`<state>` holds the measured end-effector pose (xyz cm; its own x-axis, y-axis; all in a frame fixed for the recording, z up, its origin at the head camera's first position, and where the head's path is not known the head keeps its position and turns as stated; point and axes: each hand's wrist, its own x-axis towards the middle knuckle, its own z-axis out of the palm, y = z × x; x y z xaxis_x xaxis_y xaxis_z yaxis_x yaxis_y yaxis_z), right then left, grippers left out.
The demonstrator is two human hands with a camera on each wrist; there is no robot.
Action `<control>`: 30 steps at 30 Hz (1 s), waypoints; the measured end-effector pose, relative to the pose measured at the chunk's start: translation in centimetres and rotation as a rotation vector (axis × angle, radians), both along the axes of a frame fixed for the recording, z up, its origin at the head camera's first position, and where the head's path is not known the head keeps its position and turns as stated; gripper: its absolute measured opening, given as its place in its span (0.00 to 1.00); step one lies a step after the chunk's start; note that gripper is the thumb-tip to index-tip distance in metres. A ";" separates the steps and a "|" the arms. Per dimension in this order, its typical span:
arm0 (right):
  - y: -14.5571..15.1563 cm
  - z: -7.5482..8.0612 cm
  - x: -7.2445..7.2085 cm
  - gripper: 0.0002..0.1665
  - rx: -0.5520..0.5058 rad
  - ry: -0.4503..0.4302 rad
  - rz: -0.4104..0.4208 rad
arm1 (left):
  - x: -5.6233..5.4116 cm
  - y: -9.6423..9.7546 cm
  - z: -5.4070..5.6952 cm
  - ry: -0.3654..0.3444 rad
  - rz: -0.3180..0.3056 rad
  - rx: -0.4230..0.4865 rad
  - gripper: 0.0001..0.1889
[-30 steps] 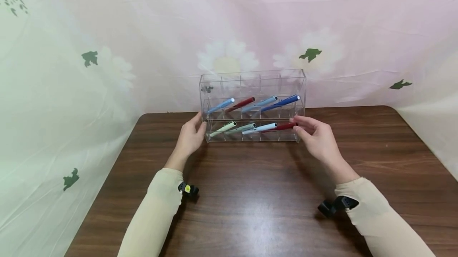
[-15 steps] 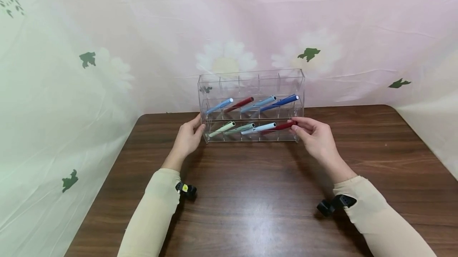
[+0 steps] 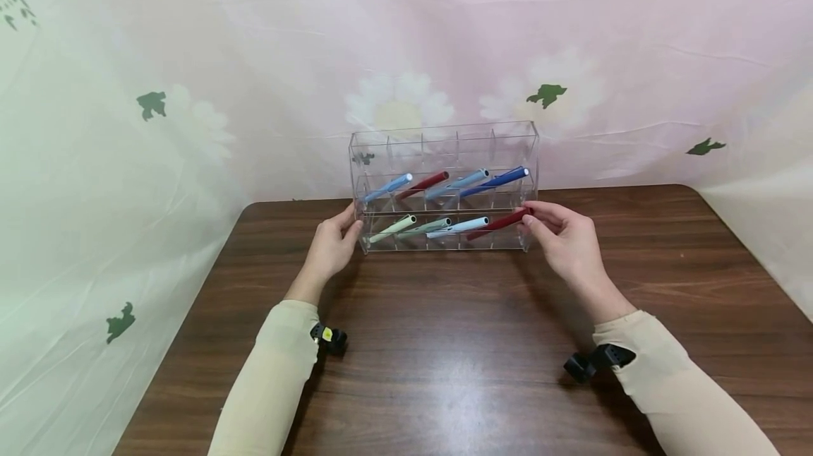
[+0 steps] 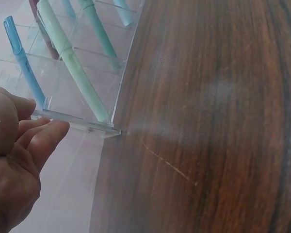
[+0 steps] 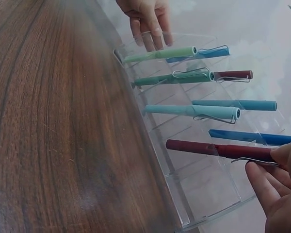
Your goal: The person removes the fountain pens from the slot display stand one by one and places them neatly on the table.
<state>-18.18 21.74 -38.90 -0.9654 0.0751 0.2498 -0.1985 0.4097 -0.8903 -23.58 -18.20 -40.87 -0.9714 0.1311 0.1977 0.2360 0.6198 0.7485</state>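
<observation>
A clear acrylic pen holder [image 3: 444,250] with tiered compartments stands at the back of the table. My left hand [image 3: 332,244] grips its left side wall, thumb on one face and fingers on the other in the left wrist view. My right hand [image 3: 567,241] pinches a dark red pen [image 5: 194,146] by its capped end, at the holder's lower right. The pen slants down to the left, its other end over the lower row. Beside it in that row lean a light blue pen [image 3: 459,227], a green pen [image 3: 424,229] and a pale green pen [image 3: 392,229].
In the row above lean a dark blue pen [image 3: 495,182], a grey-blue pen [image 3: 457,183], another dark red pen [image 3: 422,186] and a bright blue pen [image 3: 387,188]. A patterned cloth [image 3: 286,54] hangs right behind the holder. Brown wooden table [image 3: 406,343] extends in front.
The dark red pen's capped end has risen and shifted slightly right with my right hand, and more of the pen shows. My left hand keeps its grip on the holder.
</observation>
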 end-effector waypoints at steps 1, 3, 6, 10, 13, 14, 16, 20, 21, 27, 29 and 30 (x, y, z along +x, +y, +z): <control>0.0 0.1 0.0 0.22 0.002 0.006 -0.004 | 0.0 0.0 0.0 0.001 0.000 0.001 0.28; 0.0 0.3 0.0 0.22 -0.007 0.018 -0.009 | -0.1 0.0 -0.1 0.002 0.000 0.004 0.28; -0.1 0.4 0.1 0.22 -0.025 0.032 -0.011 | -0.1 0.0 -0.1 -0.001 0.001 0.006 0.28; -0.1 0.4 0.0 0.21 -0.048 0.062 -0.021 | -0.1 0.0 -0.1 -0.023 -0.004 0.016 0.28; 0.0 0.4 0.0 0.21 -0.052 0.093 -0.034 | -0.1 -0.1 -0.2 -0.046 -0.016 0.030 0.29; 0.0 0.4 0.0 0.21 -0.050 0.103 -0.037 | 0.0 -0.1 -0.2 -0.050 -0.021 0.034 0.29; 0.0 0.4 0.0 0.20 -0.054 0.120 -0.045 | 0.0 -0.1 -0.3 -0.054 -0.028 0.038 0.30; 0.0 0.7 0.0 0.20 -0.092 0.149 -0.051 | -0.1 -0.1 -0.3 -0.057 -0.029 0.042 0.29; 0.0 0.8 0.1 0.19 -0.104 0.156 -0.051 | -0.1 -0.1 -0.3 -0.058 -0.028 0.043 0.29; 0.1 1.3 0.2 0.20 -0.113 0.185 -0.073 | 0.0 -0.1 -0.4 -0.064 -0.021 0.049 0.29; 0.1 1.5 0.3 0.20 -0.108 0.191 -0.087 | 0.0 -0.1 -0.5 -0.063 -0.016 0.050 0.28; 0.1 1.6 0.3 0.20 -0.111 0.193 -0.092 | 0.1 -0.1 -0.5 -0.062 -0.014 0.050 0.28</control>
